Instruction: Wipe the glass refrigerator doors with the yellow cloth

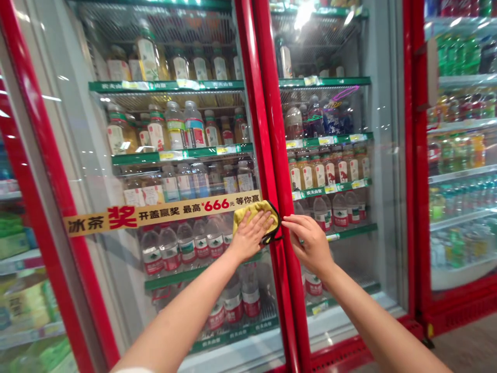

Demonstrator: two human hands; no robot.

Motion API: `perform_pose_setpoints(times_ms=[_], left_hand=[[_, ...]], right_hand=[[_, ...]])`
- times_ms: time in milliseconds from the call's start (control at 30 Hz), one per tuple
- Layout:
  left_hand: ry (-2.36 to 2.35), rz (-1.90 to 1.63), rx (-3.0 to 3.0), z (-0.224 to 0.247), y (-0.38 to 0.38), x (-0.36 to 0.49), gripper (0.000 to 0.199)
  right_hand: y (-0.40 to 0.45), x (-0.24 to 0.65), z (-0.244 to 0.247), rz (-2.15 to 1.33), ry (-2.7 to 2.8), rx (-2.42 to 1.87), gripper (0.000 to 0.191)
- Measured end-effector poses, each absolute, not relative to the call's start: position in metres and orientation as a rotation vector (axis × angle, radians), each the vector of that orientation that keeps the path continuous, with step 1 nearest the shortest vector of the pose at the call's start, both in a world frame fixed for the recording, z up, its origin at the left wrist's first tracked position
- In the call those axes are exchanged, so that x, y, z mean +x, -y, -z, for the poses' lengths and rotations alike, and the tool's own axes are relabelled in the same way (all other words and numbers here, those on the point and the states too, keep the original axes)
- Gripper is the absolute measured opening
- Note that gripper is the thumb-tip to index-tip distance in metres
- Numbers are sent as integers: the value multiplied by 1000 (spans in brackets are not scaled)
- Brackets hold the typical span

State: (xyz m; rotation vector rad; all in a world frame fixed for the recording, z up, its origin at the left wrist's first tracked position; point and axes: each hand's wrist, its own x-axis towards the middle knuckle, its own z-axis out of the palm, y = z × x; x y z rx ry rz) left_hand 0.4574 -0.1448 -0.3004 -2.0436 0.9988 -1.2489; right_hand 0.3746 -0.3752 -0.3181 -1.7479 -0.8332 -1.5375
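Well, outside bottle-filled coolers [389, 155], the left hand [251, 235] flattens yellow cloth [253, 208]; the right hand [311, 243], half-open, perhaps touches frame [286, 186].

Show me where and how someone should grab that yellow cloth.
Probably pinch the yellow cloth by its dark right edge, coming from the right: it is spread flat, the left hand covers its middle, and that edge shows beyond the fingertips.

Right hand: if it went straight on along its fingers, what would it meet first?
Probably the dark-edged yellow cloth under the left hand, just left of the right hand's fingertips. Depth is unclear, so the red door frame might catch it first.
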Motion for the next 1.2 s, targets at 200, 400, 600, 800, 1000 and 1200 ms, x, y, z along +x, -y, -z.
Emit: perform_pose_setpoints(times_ms=[200, 400, 600, 800, 1000, 1200], left_hand=[[-925, 1292, -2105, 235, 156, 462, 91], [-737, 1504, -2229, 205, 155, 457, 86], [-646, 1487, -2308, 236, 157, 446, 93], [-676, 1404, -2320, 156, 157, 444, 83], [-463, 1695, -2339, 191, 122, 433, 82], [-728, 1237, -2254, 207, 99, 423, 89]], right_hand=[[370, 380, 312, 1520, 845, -1731, 39], [352, 385, 318, 1522, 890, -1743, 41], [362, 382, 325, 1497, 901, -1805, 41], [355, 377, 304, 1512, 876, -1754, 36], [342, 379, 300, 1532, 879, -1755, 36], [318, 401, 273, 1570, 870, -1853, 43]])
